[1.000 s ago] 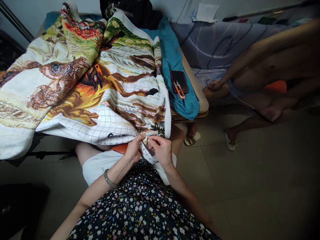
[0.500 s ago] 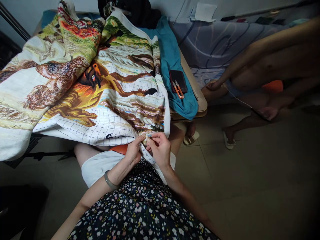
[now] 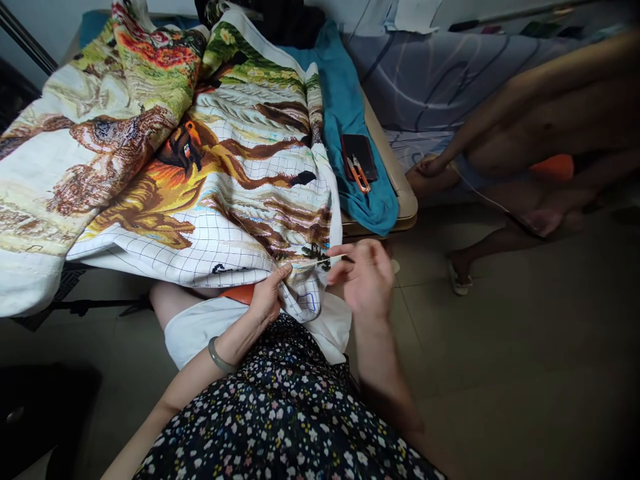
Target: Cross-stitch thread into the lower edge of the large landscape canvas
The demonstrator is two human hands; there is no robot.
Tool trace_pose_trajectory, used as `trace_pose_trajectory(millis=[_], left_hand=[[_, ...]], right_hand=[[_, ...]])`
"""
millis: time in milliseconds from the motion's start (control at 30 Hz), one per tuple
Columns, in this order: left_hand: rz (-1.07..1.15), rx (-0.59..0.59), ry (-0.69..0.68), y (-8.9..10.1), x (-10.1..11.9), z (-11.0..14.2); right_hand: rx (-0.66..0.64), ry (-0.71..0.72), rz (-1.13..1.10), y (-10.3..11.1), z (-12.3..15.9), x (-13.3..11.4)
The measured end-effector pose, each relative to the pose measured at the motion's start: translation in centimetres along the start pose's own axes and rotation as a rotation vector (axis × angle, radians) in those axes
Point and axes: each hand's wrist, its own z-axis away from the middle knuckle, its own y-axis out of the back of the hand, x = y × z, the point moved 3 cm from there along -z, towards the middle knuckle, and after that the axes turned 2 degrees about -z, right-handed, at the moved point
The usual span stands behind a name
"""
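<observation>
A large cross-stitch cloth point(image 3: 205, 233), printed with a blue grid and stitched in brown, orange and green, spreads over the table and hangs toward my lap. My left hand point(image 3: 266, 295) pinches its near edge, thumb on top and fingers underneath. To the right, my right hand point(image 3: 369, 279) is raised off the cloth, its fingers bent together and somewhat blurred. From the cloth a pale thread point(image 3: 315, 263) runs taut to those fingertips. Whether a needle is between them is too small to tell.
Orange-handled thread snips point(image 3: 360, 177) lie on a dark phone point(image 3: 354, 150), over a teal cloth point(image 3: 345, 100) at the table's right side. Another person point(image 3: 530, 133) sits at the right, holding a device with a cable. A patterned fabric cover point(image 3: 425, 80) stands behind.
My right hand has moved from the cloth's edge out to the right and slightly up, drawing the thread out straight. My left hand keeps its hold in about the same place.
</observation>
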Motion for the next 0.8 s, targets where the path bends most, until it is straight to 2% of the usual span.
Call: trace_pose_trajectory(millis=[133,233,333,433,500,600,800], left_hand=[[0.017,-0.013,-0.007,0.0,0.1,0.0],[0.007,-0.023,0.022,0.0,0.1,0.0],[-0.007,-0.007,0.048,0.1,0.1,0.0],[-0.022,-0.013,0.06,0.2,0.2,0.1],[-0.027,-0.02,0.068,0.2,0.2,0.1],[-0.02,-0.02,0.072,0.2,0.2,0.1],[0.006,-0.016,0.069,-0.1,0.3,0.3]], right_hand=[[0.05,0.18,-0.226,2.5,-1.2,-3.1],[0.045,0.238,-0.229,2.3,-0.5,-2.7],[-0.082,0.096,-0.083,0.7,1.0,0.0],[-0.249,-0.063,0.186,-0.7,2.5,2.7],[-0.291,-0.045,0.351,-1.1,3.0,3.4],[-0.275,0.07,0.5,-1.3,2.9,3.4],[-0.265,0.15,0.584,-1.6,2.7,3.0]])
